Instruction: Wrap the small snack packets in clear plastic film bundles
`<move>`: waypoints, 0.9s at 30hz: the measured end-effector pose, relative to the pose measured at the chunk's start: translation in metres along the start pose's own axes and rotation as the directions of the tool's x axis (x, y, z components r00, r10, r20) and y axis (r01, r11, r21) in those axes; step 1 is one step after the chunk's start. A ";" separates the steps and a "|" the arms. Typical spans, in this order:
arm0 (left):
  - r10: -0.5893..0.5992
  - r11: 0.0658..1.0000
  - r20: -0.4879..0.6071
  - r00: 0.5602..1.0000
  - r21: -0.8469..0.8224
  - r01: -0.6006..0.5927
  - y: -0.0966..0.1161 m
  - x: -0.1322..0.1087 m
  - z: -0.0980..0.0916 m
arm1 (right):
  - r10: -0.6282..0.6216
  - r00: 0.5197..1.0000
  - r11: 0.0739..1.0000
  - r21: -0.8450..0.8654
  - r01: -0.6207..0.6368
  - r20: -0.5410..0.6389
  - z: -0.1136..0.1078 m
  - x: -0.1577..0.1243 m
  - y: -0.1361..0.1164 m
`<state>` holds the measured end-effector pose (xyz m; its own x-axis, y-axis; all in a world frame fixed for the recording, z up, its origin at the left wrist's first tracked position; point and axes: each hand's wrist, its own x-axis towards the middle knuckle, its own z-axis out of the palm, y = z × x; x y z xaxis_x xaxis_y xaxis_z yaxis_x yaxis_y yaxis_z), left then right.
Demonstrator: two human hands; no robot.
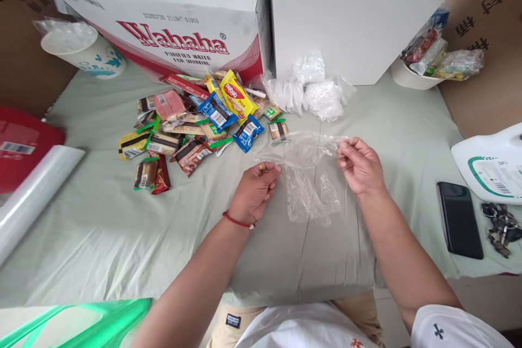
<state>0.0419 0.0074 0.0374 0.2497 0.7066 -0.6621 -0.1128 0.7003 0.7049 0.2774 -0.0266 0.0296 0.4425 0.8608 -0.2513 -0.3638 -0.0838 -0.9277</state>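
Note:
A clear plastic bag (310, 196) hangs stretched between my two hands over the cloth. My left hand (258, 187) pinches its upper left edge, with a red cord on the wrist. On the other side my right hand (359, 166) grips the upper right edge, fingers closed. Just behind the bag lies one small snack packet (279, 130). A heap of wrapped snacks sits beyond my left hand, among them a yellow Nabati packet (237, 97) and a blue packet (248, 133). Several folded clear bags (322, 92) are bunched behind.
White boxes (346, 27) and a Wahaha carton (175, 27) stand at the back. A paper cup (87, 51) is back left, a plastic roll (41, 190) left. To the right are a bowl of wrappers (416, 73), a phone (460, 220), keys (503, 228) and a white jug (489, 157).

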 end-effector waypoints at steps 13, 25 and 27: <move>0.180 0.980 0.020 0.983 -0.092 -0.178 -0.001 -0.014 -0.023 | 0.061 0.985 0.771 -0.635 0.055 0.160 -0.001 -0.026 0.011; 0.139 0.944 0.035 0.990 -0.307 -0.122 0.003 -0.012 -0.065 | 0.303 0.948 0.904 -0.344 -0.255 0.093 -0.008 -0.034 0.002; 0.118 0.950 0.058 0.991 -0.297 -0.096 0.003 -0.010 -0.074 | 0.272 0.961 0.907 -0.345 -0.240 0.047 -0.016 -0.038 0.004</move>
<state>-0.0321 0.0099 0.0279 0.2901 0.7773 -0.5582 -0.4167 0.6277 0.6575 0.2724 -0.0680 0.0314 0.2881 0.8280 -0.4811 -0.1531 -0.4561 -0.8767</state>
